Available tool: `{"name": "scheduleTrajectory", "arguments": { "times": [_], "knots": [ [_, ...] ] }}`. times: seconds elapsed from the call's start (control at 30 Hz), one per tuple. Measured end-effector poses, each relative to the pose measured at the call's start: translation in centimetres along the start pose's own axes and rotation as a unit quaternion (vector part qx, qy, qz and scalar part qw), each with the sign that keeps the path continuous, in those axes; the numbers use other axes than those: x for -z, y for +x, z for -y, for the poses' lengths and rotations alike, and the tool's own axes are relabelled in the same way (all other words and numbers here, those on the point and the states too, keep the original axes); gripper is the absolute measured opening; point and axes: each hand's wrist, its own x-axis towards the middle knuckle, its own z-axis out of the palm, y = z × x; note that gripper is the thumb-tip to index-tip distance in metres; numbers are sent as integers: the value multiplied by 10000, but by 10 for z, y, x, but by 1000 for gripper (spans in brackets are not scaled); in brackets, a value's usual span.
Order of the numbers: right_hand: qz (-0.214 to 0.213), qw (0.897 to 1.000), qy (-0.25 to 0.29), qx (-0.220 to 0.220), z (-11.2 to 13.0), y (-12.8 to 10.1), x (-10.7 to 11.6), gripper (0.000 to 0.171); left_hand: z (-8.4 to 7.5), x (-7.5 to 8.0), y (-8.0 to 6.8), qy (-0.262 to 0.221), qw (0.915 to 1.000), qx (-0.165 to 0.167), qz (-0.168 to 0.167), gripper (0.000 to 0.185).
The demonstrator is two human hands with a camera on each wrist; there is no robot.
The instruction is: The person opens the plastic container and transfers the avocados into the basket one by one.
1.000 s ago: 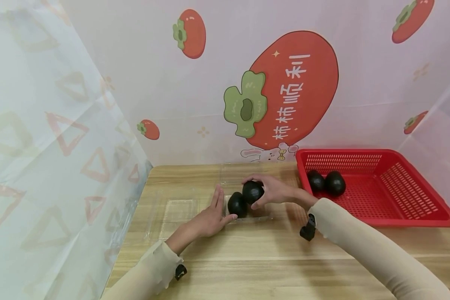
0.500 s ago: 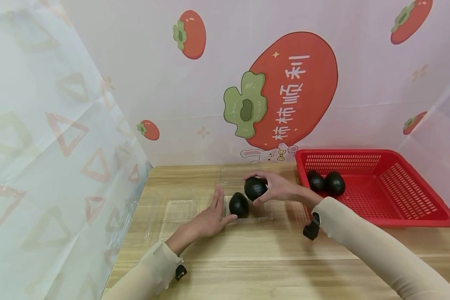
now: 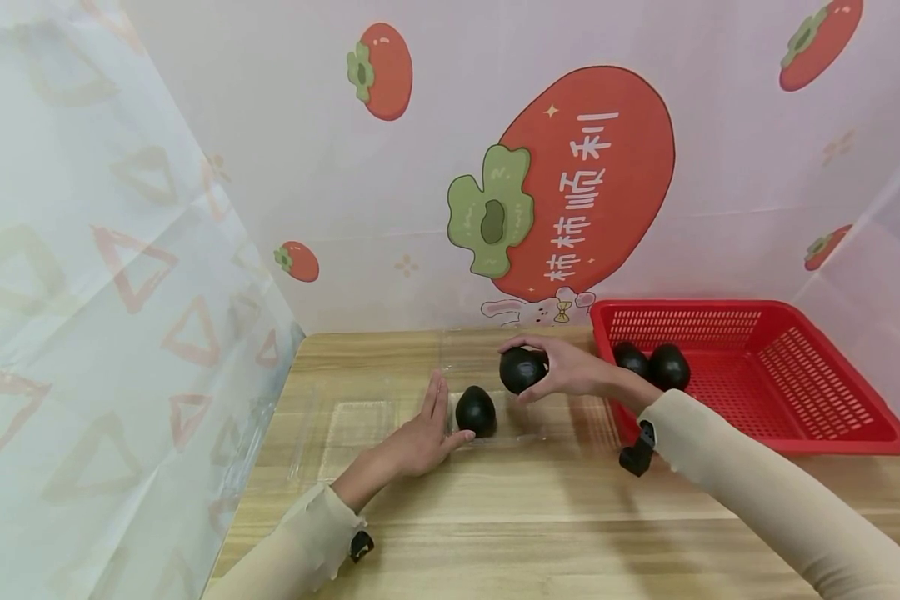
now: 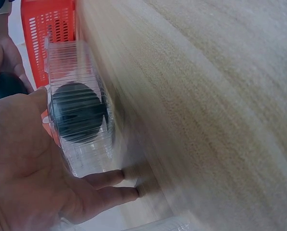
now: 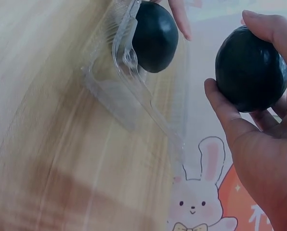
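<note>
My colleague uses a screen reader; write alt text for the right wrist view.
A right hand grips a dark fruit. Another fruit sits in a clear tray on a wooden table; a printed rabbit shows below.

The fruit in my right hand looks glossy and nearly smooth. At my twelve o'clock, the box is clear, shiny plastic with a ribbed wall. The basket at two o'clock is perforated plastic. The table looks like smooth wood, my sleeves matt cloth; at ten o'clock, the sheet is creased.
</note>
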Motion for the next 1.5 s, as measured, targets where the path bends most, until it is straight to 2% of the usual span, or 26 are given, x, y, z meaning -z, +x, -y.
{"name": "scheduleTrajectory", "arguments": {
  "times": [0.47,0.6,0.83,1.1,1.5],
  "knots": [
    [-271,9986,-452,-102,-2,-14,22,79,-4,1,-3,-1,10000,40,-10,99],
    [-242,9987,-414,-157,-5,-17,27,81,-3,0,-2,-16,10000,-18,-25,99],
    [-302,9987,-359,-200,-10,-23,37,83,-2,-2,-1,21,10000,90,-8,100],
    [-406,9971,-625,-174,-13,-33,50,81,-4,1,-3,-9,10000,96,-20,100],
    [-509,9958,-541,-539,-15,-47,64,81,-3,0,-2,30,10000,-13,-15,99]
  ]
}}
